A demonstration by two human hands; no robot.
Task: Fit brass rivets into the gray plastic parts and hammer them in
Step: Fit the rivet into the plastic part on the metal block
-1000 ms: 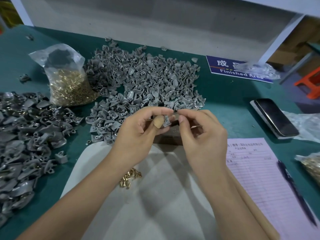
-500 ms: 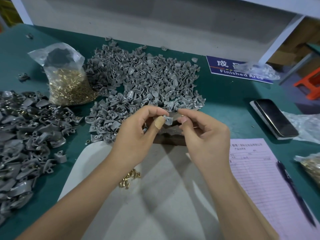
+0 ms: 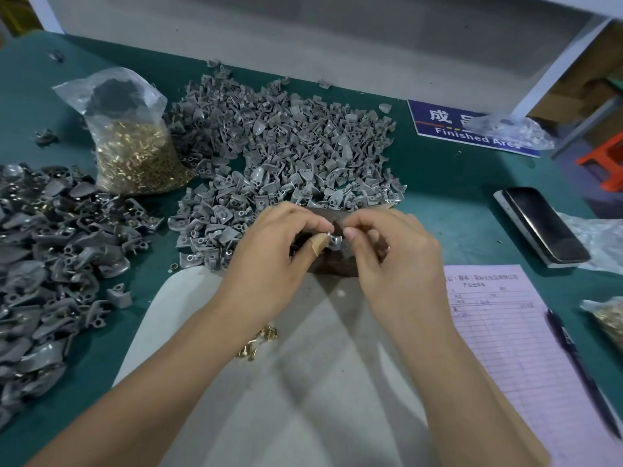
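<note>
My left hand (image 3: 269,261) pinches a small gray plastic part (image 3: 333,242) between its taped thumb and forefinger, above a dark block (image 3: 332,264). My right hand (image 3: 394,261) meets it from the right, thumb and forefinger pinched at the part; whatever they hold is too small to make out. A large heap of gray parts (image 3: 279,153) lies just behind the hands. Loose brass rivets (image 3: 259,342) lie on the white sheet (image 3: 303,382) under my left forearm. A clear bag of brass rivets (image 3: 135,150) stands at the back left.
A darker pile of gray parts (image 3: 43,264) fills the left side. At right lie a phone (image 3: 542,224), a pink form (image 3: 512,348) with a pen (image 3: 580,369), and another bag of rivets (image 3: 610,318). A blue "Finished Area" sign (image 3: 451,126) sits at the back.
Both hands have sunk slightly toward the dark block, still pinched together at the gray part. Nothing else on the table has moved.
</note>
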